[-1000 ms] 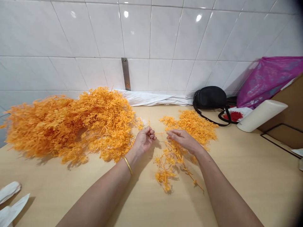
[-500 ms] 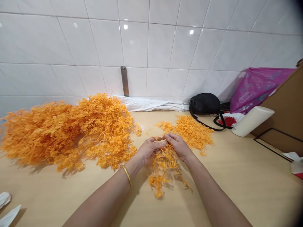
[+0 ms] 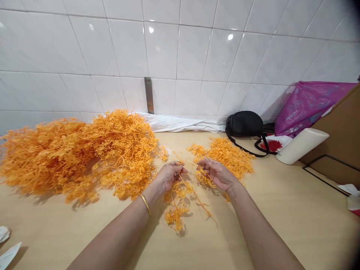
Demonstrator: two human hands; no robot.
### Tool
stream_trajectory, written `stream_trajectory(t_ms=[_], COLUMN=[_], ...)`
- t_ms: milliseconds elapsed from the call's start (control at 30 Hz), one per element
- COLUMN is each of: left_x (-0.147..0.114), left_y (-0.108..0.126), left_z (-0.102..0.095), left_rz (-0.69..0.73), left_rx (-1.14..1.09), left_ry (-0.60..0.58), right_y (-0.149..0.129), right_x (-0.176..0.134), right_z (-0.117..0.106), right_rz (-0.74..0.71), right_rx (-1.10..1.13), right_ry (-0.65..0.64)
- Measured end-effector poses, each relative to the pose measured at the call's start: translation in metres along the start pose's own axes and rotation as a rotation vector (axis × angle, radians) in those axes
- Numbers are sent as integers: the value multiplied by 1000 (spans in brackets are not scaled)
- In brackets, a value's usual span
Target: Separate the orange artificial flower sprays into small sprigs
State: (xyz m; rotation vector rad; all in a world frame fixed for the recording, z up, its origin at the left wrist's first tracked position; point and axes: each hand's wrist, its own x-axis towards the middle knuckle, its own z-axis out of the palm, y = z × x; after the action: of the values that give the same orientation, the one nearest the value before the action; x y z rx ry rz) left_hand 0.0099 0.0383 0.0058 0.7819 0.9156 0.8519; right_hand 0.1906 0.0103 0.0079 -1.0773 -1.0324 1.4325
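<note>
My left hand [image 3: 168, 174] pinches the top of an orange plastic sprig [image 3: 177, 204] that trails down onto the wooden table [image 3: 281, 210]. A gold bangle sits on that wrist. My right hand [image 3: 216, 173] is palm-up just to the right, fingers closed on a small orange piece [image 3: 204, 176] pulled off the sprig. A big heap of orange sprigs [image 3: 75, 153] lies to the left. A smaller pile of loose orange pieces [image 3: 227, 155] lies right behind my right hand.
A black bag [image 3: 244, 123] with a strap rests against the white tiled wall. Beside it are a magenta plastic bag [image 3: 306, 107], a white cylinder [image 3: 302, 146] and a brown board [image 3: 341, 135]. White cloth [image 3: 182, 123] runs along the wall. White scraps [image 3: 8, 251] lie at the front left.
My hands came together on the sprig, then drew apart again. The right hand now holds a separated piece, and the sprig hangs from the left hand.
</note>
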Motion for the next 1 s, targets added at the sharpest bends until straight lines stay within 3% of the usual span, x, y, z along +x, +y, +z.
stream_trajectory(t_ms=[200,433,600,733,800,1000], left_x=[0,7,11,11,11,11], left_y=[-4,-9,-6,-5,-6,-6], left_z=[2,1,-3,-4,-5,-4], left_rz=[67,25,76,84,79,60], left_rx=[100,-100,-167,-172,-160,-161], left_ry=[-19,-93,58,40,27,-32], right_y=[6,22,20,21,23,24], right_x=[0,4,1,1,3,7], right_z=[8,22,28,34,34,28], right_rz=[5,22,-135,-201,-216,-80], right_rx=[37,26,-260,-404,-361,-60], right_ry=[-77,-140,-110,-51,-5,89])
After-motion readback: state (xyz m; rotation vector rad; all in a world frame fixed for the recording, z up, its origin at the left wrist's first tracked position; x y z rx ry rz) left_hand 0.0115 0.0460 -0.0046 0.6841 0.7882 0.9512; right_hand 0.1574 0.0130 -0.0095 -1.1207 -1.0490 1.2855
